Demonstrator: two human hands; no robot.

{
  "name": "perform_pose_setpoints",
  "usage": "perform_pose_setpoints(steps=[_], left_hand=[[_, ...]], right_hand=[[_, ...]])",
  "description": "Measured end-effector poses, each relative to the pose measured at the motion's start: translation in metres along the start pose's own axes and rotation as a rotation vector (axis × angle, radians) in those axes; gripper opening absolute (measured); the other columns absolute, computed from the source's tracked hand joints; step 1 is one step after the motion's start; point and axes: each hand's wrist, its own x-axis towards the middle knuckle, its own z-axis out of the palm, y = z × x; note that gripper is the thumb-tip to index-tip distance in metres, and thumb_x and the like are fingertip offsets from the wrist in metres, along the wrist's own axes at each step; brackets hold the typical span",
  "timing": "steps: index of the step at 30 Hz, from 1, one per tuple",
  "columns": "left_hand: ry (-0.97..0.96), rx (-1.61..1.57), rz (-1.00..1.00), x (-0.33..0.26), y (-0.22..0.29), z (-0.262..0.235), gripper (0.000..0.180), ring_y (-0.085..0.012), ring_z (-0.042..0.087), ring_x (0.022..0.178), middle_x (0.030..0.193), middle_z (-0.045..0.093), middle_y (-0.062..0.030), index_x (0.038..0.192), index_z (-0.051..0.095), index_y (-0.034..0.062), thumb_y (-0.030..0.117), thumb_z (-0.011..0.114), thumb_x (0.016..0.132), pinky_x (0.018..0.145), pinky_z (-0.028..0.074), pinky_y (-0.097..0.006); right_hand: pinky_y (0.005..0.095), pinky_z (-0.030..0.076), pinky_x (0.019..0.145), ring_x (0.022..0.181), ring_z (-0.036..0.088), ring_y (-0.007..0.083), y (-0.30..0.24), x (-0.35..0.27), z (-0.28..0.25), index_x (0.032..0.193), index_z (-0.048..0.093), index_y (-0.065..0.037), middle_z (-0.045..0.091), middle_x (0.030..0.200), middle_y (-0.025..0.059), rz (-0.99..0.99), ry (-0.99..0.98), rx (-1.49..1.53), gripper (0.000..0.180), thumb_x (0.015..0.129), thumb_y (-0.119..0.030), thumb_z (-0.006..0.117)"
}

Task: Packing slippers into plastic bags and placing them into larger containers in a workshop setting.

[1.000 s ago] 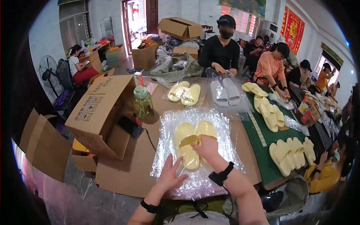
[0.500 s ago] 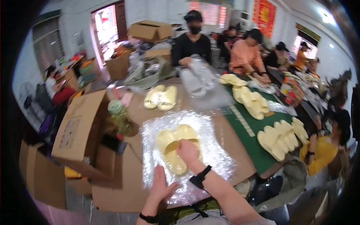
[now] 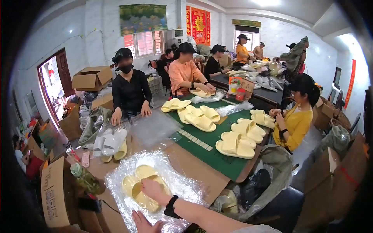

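A matched pair of pale yellow, wide-strapped slippers (image 3: 138, 190) lies side by side on crinkled sheets of clear plastic film (image 3: 180, 179), at lower centre-left of the brown worktop (image 3: 185, 160). The work looks partway along: this pair is laid out, with no film visibly drawn over it, while other pale yellow slippers (image 3: 237, 143) remain bare on the dark green mat (image 3: 202, 164) at centre right.

The person's right hand (image 3: 154, 191) touches the pair near the straps, its fingers bent and close together; whether they grip cannot be told. The left hand (image 3: 144, 224), at the lower edge, has thumb and fingers spread, holding nothing, just below the slippers' heels.
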Motion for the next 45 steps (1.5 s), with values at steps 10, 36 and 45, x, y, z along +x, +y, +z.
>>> perform_pose_setpoints(steps=[10, 36, 45], left_hand=[[-0.013, -0.006, -0.057, -0.013, 0.026, -0.024, 0.127, -0.049, 0.007, 0.15, 0.159, 0.009, -0.0377, 0.149, 0.023, -0.0148, 0.061, 0.082, 0.067, 0.123, 0.014, -0.049], [0.021, 0.05, -0.012, 0.0, 0.003, 0.005, 0.136, -0.045, 0.006, 0.152, 0.163, 0.005, -0.0306, 0.154, 0.011, -0.0093, 0.061, 0.084, 0.064, 0.123, 0.014, -0.051], [-0.012, 0.055, -0.054, 0.003, 0.011, 0.001, 0.135, -0.0448, 0.005, 0.152, 0.163, 0.005, -0.0308, 0.154, 0.012, -0.009, 0.059, 0.084, 0.063, 0.123, 0.015, -0.051]], right_hand=[[0.0433, 0.052, 0.066, 0.073, 0.067, 0.0334, 0.036, -0.023, -0.104, 0.085, 0.064, -0.005, 0.067, 0.079, 0.0147, 0.091, 0.125, 0.016, 0.021, 0.083, -0.026, 0.066], [0.0458, 0.053, 0.079, 0.087, 0.07, 0.0326, 0.365, -0.336, -0.366, 0.107, 0.068, 0.0, 0.072, 0.1, 0.0137, 1.133, 1.233, -0.123, 0.039, 0.09, -0.036, 0.069], [0.0448, 0.055, 0.082, 0.095, 0.07, 0.0352, 0.391, -0.43, -0.333, 0.104, 0.072, -0.001, 0.073, 0.103, 0.017, 1.475, 0.473, -0.424, 0.042, 0.081, -0.036, 0.076]])
